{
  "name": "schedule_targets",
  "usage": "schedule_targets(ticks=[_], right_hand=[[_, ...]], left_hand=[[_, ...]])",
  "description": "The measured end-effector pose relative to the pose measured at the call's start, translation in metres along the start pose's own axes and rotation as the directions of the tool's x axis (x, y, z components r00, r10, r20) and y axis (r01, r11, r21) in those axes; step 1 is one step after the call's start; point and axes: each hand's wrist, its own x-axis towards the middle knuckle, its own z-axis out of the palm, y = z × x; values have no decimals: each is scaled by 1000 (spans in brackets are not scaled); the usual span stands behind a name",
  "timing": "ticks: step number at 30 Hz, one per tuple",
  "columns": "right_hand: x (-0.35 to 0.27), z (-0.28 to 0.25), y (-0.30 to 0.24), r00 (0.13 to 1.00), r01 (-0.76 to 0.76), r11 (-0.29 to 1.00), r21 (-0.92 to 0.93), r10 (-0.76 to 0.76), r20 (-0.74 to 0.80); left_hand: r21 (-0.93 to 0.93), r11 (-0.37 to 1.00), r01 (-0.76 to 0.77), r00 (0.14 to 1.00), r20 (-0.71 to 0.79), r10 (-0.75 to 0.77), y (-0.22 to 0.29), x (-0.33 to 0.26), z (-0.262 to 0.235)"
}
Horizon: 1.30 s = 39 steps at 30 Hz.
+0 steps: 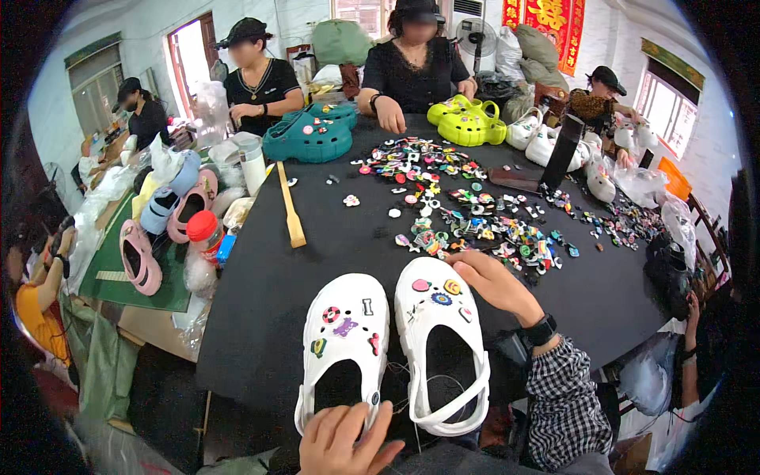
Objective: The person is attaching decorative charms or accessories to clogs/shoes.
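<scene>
Two white foam clogs (348,297) sit by the black table's (253,301) near edge. Left hand (340,443) at one heel, can't tell its grip; right hand (495,283) loosely open against the other's toe. Careless tug could drop one.

smooth rubbery white clogs (353,296); glossy plastic charms (484,226); matt tabletop (257,273)

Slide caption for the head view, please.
Left hand at the heel of one white clog, right hand by the toe of its mate, loose charms scattered beyond on a black table.
</scene>
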Motion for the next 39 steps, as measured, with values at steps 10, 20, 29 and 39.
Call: schedule_targets(ticks=[10,20,29,39], right_hand=[[-6,6,-25,997,15,995,98,-22,76],[-53,1,-111,887,461,887,-29,-461,10],[-96,66,-128,743,654,741,-149,-594,307],[-95,71,-137,607,787,577,-217,-664,437]], left_hand=[[41,995,88,996,13,-88,4,8,4],[-129,945,302,947,154,-282,0,2,-19],[-400,726,559,802,483,-352,3,-27,-26],[-760,-146,633,502,547,-670,-4,18,5]])
